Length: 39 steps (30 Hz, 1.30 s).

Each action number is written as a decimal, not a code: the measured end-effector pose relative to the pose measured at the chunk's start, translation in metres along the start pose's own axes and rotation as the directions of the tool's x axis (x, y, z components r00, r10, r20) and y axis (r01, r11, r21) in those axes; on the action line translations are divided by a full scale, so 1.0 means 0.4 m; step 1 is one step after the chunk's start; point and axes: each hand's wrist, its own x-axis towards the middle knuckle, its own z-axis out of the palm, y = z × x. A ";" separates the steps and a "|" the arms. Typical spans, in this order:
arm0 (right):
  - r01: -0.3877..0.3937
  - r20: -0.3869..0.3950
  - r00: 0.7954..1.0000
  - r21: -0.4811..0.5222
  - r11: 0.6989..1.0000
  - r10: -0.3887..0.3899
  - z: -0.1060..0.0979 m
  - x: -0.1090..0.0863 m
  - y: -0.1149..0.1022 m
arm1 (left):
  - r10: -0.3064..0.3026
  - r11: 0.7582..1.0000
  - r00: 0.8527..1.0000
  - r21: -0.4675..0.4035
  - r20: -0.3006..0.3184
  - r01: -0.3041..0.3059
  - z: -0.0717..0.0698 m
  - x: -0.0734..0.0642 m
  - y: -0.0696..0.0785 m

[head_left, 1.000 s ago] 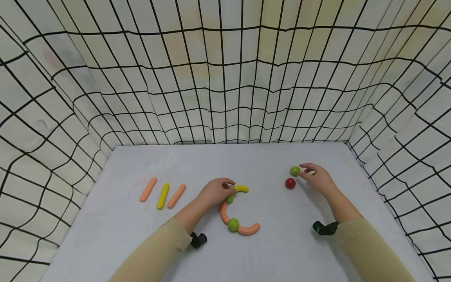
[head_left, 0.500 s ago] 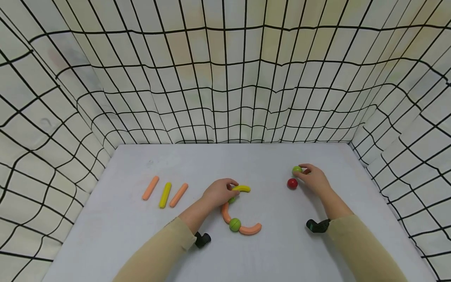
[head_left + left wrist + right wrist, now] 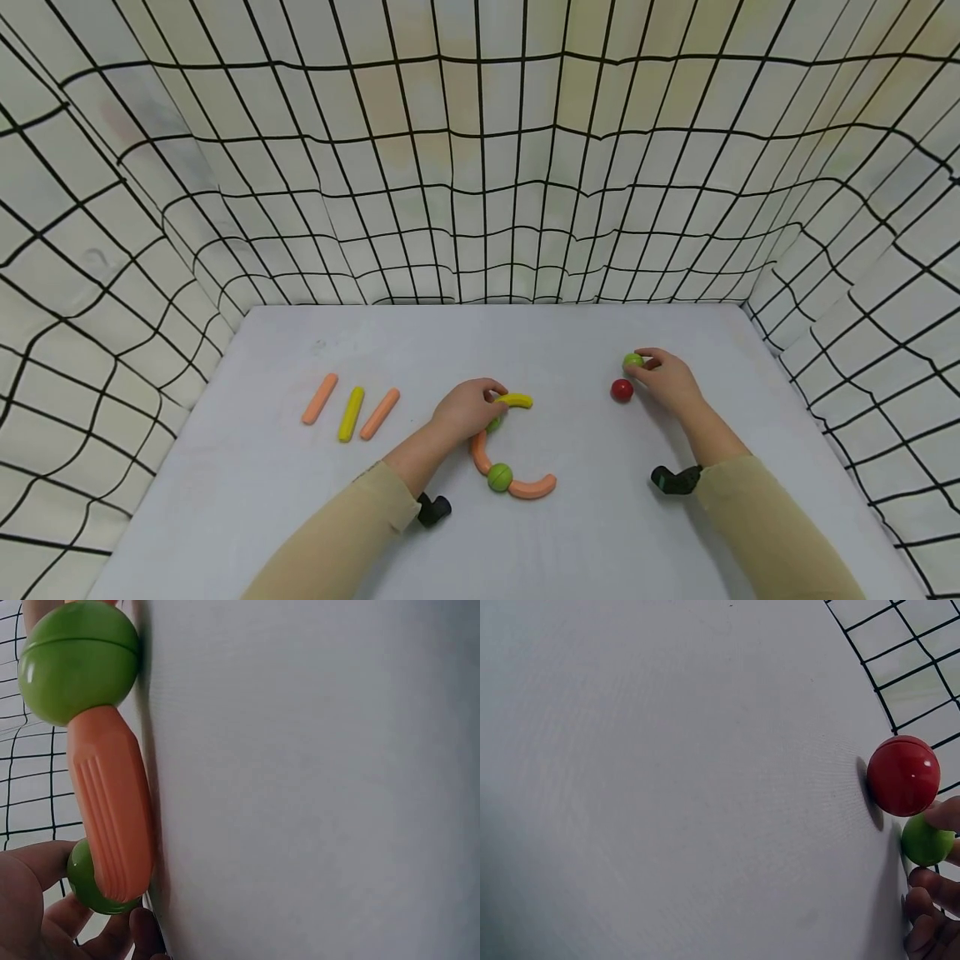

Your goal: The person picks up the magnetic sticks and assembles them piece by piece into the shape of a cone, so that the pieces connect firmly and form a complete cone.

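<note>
A toy chain of curved rods and balls lies on the white table. My left hand (image 3: 468,410) pinches the left end of its yellow curved rod (image 3: 517,401), close against a green ball (image 3: 492,424) partly hidden by the hand. From there an orange curved rod (image 3: 480,454) runs down to another green ball (image 3: 500,477), then a second orange curved rod (image 3: 533,487). In the left wrist view, fingers lie around the partly hidden ball (image 3: 84,881). At the right, my right hand (image 3: 667,381) pinches a loose green ball (image 3: 632,360), beside a red ball (image 3: 622,390).
Left of the chain lie an orange straight rod (image 3: 319,399), a yellow straight rod (image 3: 351,414) and another orange straight rod (image 3: 380,414). A black grid net (image 3: 480,192) over white sheeting encloses the table (image 3: 585,550) at the back and sides.
My right hand has reached slightly left and closed its fingertips on the loose green ball. My left hand stays at the yellow curved rod. The view has shifted slightly.
</note>
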 end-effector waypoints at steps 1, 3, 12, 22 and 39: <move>0.001 0.000 1.000 -0.003 1.000 -0.001 -0.001 0.000 0.000 | -0.002 1.000 1.000 -0.002 0.000 0.002 0.001 0.000 0.000; 0.007 -0.003 1.000 -0.008 1.000 -0.007 -0.003 -0.001 0.000 | -0.004 1.000 1.000 -0.004 0.001 0.004 0.002 0.001 -0.001; 0.083 -0.035 0.996 -0.041 0.996 -0.085 -0.020 -0.020 -0.031 | -0.008 1.000 1.000 0.004 -0.005 0.008 0.003 0.004 -0.004; 0.176 -0.047 0.983 -0.065 0.982 -0.180 -0.014 -0.054 -0.090 | -0.014 1.000 1.000 -0.005 -0.011 0.014 0.006 0.010 -0.008; 0.320 0.076 0.947 -0.122 0.940 -0.313 0.091 -0.126 -0.168 | 0.006 1.000 1.000 -0.023 -0.020 -0.007 0.006 0.009 -0.012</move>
